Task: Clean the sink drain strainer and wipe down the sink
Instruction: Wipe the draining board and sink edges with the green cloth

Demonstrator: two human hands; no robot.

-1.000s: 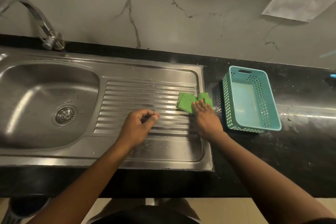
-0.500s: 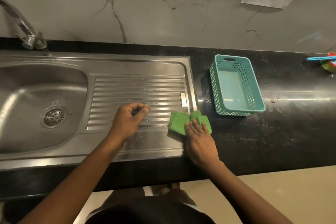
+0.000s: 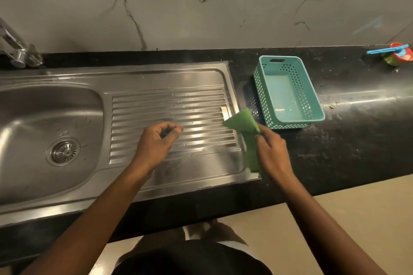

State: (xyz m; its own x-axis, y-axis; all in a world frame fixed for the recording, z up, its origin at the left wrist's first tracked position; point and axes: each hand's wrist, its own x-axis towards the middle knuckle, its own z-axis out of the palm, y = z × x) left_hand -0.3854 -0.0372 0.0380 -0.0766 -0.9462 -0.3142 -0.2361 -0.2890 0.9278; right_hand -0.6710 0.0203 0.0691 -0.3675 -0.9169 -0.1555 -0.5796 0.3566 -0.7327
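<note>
A steel sink [image 3: 33,118] with a ribbed drainboard [image 3: 167,105] fills the left of the counter. The round drain strainer [image 3: 64,151] sits in the basin floor. My right hand [image 3: 271,154] pinches a green cloth [image 3: 245,131] and holds it lifted above the drainboard's right edge, the cloth hanging down. My left hand [image 3: 157,144] hovers over the ribs of the drainboard, fingers curled in with thumb and forefinger touching; nothing shows inside it.
A teal perforated plastic basket [image 3: 288,94] stands on the black counter [image 3: 357,136] just right of the sink. A tap [image 3: 15,49] rises at the far left. A red and green container with a blue tool [image 3: 395,53] sits far right.
My right hand dragged the cloth toward the front of the drainboard, then picked it up off the surface. The left hand stayed curled over the ribs.
</note>
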